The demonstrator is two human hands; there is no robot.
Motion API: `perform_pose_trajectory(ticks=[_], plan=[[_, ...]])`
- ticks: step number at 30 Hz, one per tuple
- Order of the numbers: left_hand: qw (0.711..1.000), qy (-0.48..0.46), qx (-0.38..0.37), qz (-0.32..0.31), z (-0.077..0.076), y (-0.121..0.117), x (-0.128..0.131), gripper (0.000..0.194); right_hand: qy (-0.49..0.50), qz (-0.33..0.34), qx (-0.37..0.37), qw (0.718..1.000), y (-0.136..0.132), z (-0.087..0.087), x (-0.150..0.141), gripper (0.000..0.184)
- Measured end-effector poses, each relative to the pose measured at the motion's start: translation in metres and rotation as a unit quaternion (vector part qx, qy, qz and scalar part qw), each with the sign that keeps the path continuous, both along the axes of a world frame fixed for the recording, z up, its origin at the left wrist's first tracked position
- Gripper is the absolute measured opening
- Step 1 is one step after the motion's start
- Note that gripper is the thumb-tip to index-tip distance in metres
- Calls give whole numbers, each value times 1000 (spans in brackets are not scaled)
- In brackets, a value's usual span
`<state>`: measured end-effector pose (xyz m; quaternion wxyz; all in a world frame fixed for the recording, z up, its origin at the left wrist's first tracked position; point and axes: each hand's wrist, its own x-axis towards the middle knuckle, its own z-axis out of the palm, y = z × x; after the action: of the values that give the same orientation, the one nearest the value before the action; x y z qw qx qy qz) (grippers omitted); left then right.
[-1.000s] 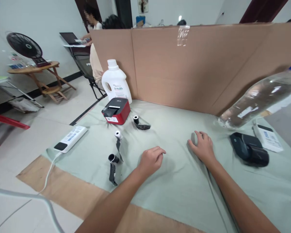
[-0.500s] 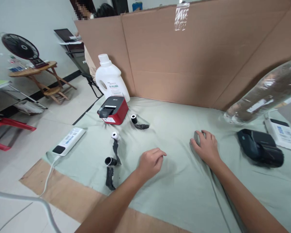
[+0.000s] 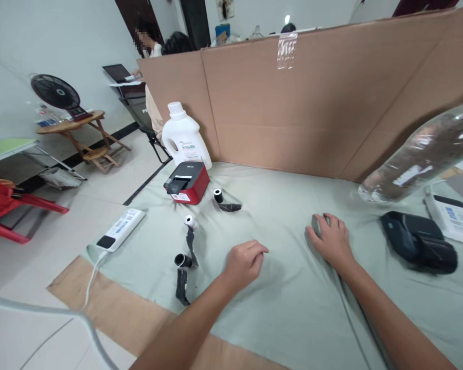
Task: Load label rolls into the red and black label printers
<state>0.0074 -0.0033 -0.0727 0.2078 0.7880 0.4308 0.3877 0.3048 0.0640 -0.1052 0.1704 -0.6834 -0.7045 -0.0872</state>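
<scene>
"What's closest to us?"

"Bare wood on the tabletop (image 3: pixel 127 310), along its near edge, then the green cloth (image 3: pixel 278 308) spread over the rest."

"And our hands?"

"Our left hand (image 3: pixel 247 259) is over the middle of the cloth, fingers curled; we can't tell whether it grips anything. Our right hand (image 3: pixel 333 240), to its right, seems to pinch a raised fold between thumb and fingers."

"How would it handle?"

"Light and limp, we'd judge, not fragile, but quick to wrinkle. We'd take it by an edge or corner; a pinch mid-sheet only bunches it."

"What sits on it?"

"Toward the left edge, a black roll (image 3: pixel 182 260), a white-ended roll (image 3: pixel 191 222) and a white power bank (image 3: pixel 121 228). Toward the right edge, a dark device (image 3: pixel 420 244). Near the far left corner, a red-and-black box (image 3: pixel 189 184) with a white jug (image 3: pixel 185 137) behind."

"Farthest?"

"Along the far edge, a cardboard panel (image 3: pixel 278 118) stands, a clear bottle (image 3: pixel 420 154) tilted at its right."
</scene>
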Motion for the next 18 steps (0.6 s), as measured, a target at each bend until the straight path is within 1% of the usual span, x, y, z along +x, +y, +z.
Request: perform_pose_trajectory(ticks=[2,4,8,11,13,14,15,16,18], plan=[[1000,2,13,-1,2,0,0,27,-2,2,2,1000,0,-1,0,50],[999,11,36,-2,10,-1,-1,28,-3,2,8,1000,0,-2,1,48],[995,9,94,10,37,-1,-12,31,-5,-1,10,1000,1,-2,0,48],[989,-43,129,53,58,0,-27,30,-8,-3,7,1000,1,-1,0,48],[982,-102,138,78,71,-1,-37,29,-11,-6,7,1000,1,-1,-1,49],[973,-151,146,91,79,-2,-43,29,-13,-7,7,1000,1,0,-1,49],[958,-211,163,107,87,-5,-48,28,-15,-10,7,1000,1,0,-2,48],[934,-279,186,126,98,-9,-55,28,-17,-12,8,1000,1,1,-3,48],[864,-411,237,171,121,-19,-74,24,-18,-10,11,1000,0,4,-7,46]])
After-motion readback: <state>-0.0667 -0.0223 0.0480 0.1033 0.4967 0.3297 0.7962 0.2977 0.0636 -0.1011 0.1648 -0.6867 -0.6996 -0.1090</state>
